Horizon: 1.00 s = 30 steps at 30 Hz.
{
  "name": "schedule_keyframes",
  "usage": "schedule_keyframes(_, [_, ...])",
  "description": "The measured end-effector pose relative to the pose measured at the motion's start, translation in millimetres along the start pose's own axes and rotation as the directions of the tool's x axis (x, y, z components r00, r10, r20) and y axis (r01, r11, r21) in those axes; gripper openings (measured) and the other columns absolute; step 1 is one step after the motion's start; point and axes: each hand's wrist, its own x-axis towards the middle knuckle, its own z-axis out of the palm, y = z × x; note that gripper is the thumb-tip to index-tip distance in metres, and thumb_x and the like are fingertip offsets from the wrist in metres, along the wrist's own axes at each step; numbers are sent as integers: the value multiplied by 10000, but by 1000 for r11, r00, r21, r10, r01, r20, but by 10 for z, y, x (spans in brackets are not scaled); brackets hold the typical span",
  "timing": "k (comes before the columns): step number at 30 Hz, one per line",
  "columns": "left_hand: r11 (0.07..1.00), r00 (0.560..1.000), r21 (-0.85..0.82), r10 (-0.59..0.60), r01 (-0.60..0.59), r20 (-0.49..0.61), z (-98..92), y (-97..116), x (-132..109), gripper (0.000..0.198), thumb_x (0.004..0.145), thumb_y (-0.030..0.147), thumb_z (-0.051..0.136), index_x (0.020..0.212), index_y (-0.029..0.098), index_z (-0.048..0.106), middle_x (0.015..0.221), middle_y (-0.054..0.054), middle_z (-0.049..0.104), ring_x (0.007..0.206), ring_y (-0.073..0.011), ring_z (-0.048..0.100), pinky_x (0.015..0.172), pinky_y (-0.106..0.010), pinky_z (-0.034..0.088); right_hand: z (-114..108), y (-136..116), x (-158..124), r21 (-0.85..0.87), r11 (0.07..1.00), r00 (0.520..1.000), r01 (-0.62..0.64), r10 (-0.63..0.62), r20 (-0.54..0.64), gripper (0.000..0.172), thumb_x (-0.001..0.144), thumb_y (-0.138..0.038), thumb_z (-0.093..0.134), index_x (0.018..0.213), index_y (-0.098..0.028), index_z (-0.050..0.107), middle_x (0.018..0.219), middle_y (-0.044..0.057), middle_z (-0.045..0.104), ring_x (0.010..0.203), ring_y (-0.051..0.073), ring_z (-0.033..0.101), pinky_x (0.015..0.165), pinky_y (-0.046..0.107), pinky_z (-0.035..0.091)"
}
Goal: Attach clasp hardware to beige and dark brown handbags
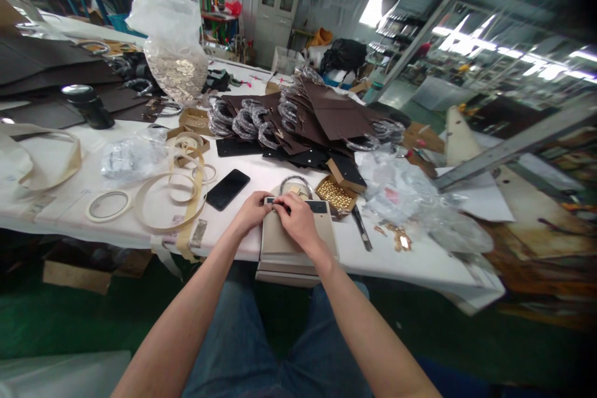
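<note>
A stack of beige flat pieces (280,242) lies at the white table's (69,211) near edge, with a narrow black strip (317,206) across its top. My left hand (252,211) grips the stack's upper left corner, fingers curled. My right hand (298,219) rests over the top edge, fingers pinched at the black strip's left end. A clear wrapped ring handle (295,181) sits just behind the stack. A small box of gold fittings (334,194) stands to the right of my hands.
A black phone (227,188) lies left of the stack, beside beige tape loops (173,199) and a tape roll (109,205). Dark brown bags with wrapped handles (308,118) pile up behind. Crumpled plastic (410,199), a black tool (361,227) and a bag of gold parts (175,71) also sit here.
</note>
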Motion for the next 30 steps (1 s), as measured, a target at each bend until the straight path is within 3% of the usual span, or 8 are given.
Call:
schedule_keyframes(4, [1000,1000,8,7,-7,14,-7,10,-6,360,851,133,723,1193,161,832,1202,-97,812,1064,-253,734,1015,-352,601,-13,-1,-47,49,998,999,42,-42,12,169,1120,-256,643,1183,-260,800,1208,90,762,1142,282,721,1056,409,555])
schedule_keyframes(10, [999,999,20,32,-32,11,1,-29,14,407,833,126,657,1205,156,820,1174,-99,813,1031,-249,722,1023,-369,579,-51,19,-50,61,997,996,48,-52,67,206,1051,-213,713,1238,-265,783,1299,84,751,1094,276,717,1017,417,571])
schedule_keyframes(17, [999,999,-43,21,-20,34,82,-240,88,469,834,357,717,1261,181,802,1261,-106,800,1108,-309,719,1047,-429,561,-92,-7,-102,14,999,995,46,-47,90,363,1082,-158,661,1412,-302,702,1399,60,724,1322,269,671,1148,395,547])
schedule_keyframes(22, [993,994,-112,-31,43,106,114,-435,205,631,817,522,813,1344,180,762,1294,-111,810,1160,-354,739,1036,-441,573,-130,58,-89,-44,996,988,71,-64,140,439,1103,-159,673,1495,-351,624,1484,23,686,1424,235,622,1211,369,521])
schedule_keyframes(26, [985,992,-156,-62,79,113,103,-421,193,667,787,548,861,1351,203,766,1348,-102,806,1264,-364,724,1080,-431,566,-151,64,-87,-43,997,985,63,-55,165,445,1102,-155,679,1484,-371,607,1485,9,687,1429,237,631,1209,385,533])
schedule_keyframes(30, [969,988,-211,-107,129,114,104,-338,176,691,720,553,891,1298,188,793,1292,-102,818,1241,-359,726,1042,-419,584,-130,88,-86,-42,998,984,52,-44,174,443,1099,-141,663,1478,-363,598,1516,8,676,1434,239,633,1201,388,540])
